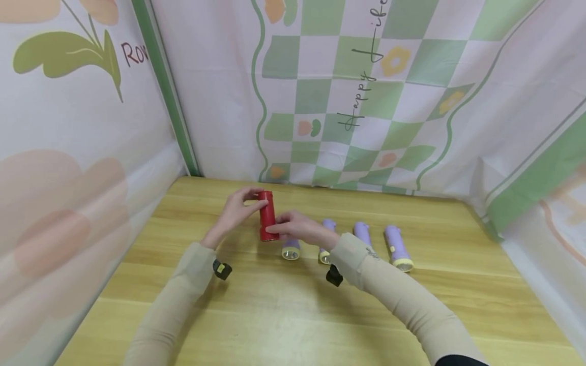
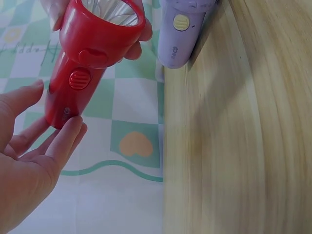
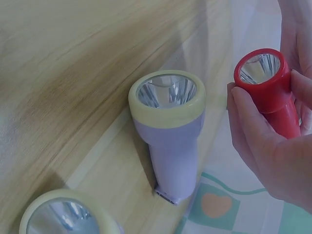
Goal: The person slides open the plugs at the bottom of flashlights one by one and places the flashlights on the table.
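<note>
A red flashlight (image 1: 267, 216) is held up over the table's left half between both hands, its lens end toward me. My right hand (image 1: 302, 229) grips the wide head, thumb and fingers on opposite sides of it in the right wrist view. At the narrower tail is my left hand (image 1: 234, 211), its thumb on one side and its fingers round the end. The left wrist view shows a ribbed red switch (image 2: 79, 79) on the flashlight's body. Just under my right hand lies a purple flashlight (image 1: 291, 249) with a pale yellow rim, partly hidden.
More purple flashlights lie in a row to the right, among them one at the right end (image 1: 398, 248); my right sleeve (image 1: 357, 259) covers part of the row. The wooden table (image 1: 274, 325) meets a patterned curtain (image 1: 220, 101) at its back edge.
</note>
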`<state>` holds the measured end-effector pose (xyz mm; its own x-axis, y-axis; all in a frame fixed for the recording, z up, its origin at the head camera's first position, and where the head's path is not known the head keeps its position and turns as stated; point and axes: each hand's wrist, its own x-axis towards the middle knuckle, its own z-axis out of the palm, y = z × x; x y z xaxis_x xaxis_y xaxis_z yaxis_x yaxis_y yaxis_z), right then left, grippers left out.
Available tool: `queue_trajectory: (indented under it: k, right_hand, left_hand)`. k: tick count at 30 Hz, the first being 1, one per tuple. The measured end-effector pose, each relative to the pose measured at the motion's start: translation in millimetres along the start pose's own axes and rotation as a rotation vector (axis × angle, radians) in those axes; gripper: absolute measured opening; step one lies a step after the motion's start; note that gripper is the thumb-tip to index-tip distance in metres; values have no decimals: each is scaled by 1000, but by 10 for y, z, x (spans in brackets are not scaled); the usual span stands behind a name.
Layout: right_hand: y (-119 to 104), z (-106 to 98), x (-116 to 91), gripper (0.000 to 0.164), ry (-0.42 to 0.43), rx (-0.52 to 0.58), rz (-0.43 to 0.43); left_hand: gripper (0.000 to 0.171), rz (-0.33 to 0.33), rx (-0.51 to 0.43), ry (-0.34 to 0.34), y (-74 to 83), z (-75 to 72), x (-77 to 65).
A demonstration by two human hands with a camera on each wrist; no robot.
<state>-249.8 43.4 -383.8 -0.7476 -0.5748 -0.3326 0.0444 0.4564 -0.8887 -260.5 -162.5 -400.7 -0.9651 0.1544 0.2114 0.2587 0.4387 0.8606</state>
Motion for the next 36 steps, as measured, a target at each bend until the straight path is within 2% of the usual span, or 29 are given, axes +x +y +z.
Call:
queue_trajectory:
  k: [9,19,30,36]
  right_hand:
    - [66,-52,-30,34,17,-48,-21]
    - [91,-88,-90,34,12,-55,-35]
    - [173,-177,-175,38,17,-91,-85]
    - [209,-215,-242,43,27,-107,-113]
  left_hand:
    - [35,43,-62,8,32,49,7]
    - [36,16,-66,14,77,65,-19]
    - [34,47,-67,26,104,126,-5]
    - [35,28,-88,8,126,152,-34]
